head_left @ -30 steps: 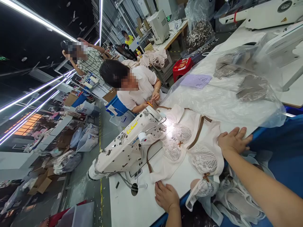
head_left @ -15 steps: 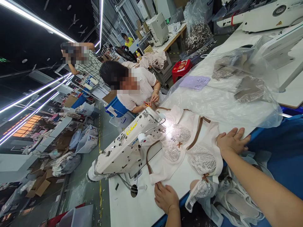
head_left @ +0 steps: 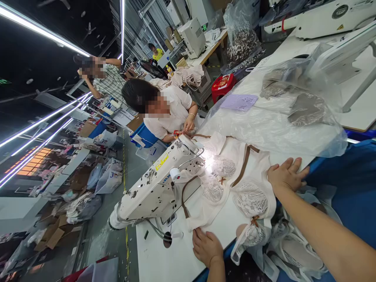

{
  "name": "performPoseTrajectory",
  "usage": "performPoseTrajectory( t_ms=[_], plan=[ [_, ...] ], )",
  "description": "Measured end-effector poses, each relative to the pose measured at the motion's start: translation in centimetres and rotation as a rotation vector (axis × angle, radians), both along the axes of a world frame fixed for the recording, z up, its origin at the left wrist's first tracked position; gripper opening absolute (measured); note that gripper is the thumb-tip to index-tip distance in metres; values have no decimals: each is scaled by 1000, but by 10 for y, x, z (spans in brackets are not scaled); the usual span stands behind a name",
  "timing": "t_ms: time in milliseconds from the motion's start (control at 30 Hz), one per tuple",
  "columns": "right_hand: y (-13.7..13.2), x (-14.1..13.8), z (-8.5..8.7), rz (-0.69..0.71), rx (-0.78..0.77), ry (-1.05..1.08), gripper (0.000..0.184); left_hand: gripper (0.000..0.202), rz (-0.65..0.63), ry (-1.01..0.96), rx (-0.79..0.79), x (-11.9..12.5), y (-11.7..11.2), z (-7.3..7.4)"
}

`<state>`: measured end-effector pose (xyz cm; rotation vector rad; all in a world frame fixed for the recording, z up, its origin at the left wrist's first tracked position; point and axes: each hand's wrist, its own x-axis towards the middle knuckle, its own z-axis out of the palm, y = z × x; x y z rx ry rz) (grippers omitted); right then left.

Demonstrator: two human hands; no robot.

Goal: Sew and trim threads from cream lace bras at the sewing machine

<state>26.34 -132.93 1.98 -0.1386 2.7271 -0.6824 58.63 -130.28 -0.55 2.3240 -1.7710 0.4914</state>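
A white garment with lace panels and brown trim lies on the white sewing table, running under the head of a white sewing machine. My left hand rests on the table with curled fingers pressing the garment's near corner. My right hand lies flat with fingers stretched out on the garment's far edge, by the table's rim. More lace pieces hang off the table edge below my right arm.
A large clear plastic bag of fabric lies beyond the garment. A co-worker in a white shirt sits across the table working with small items. Another person stands behind. Bags and cartons lie on the floor. A red stool stands further off.
The view has shifted slightly; both my hands stay on the garment in nearly the same places. The co-worker's hands have moved a little at the table's far edge.
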Motion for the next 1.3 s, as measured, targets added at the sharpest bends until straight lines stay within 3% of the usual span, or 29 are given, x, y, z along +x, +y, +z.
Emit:
performPoseTrajectory(
  t_ms=[533, 1300],
  plan=[
    [-3, 3, 10, -27, -41, -5, 60, 35, 9, 30, -2, 2, -3, 0],
    [0, 2, 3, -23, -37, -3, 61, 35, 35, 12, 31, -1, -1, 0]
  ],
)
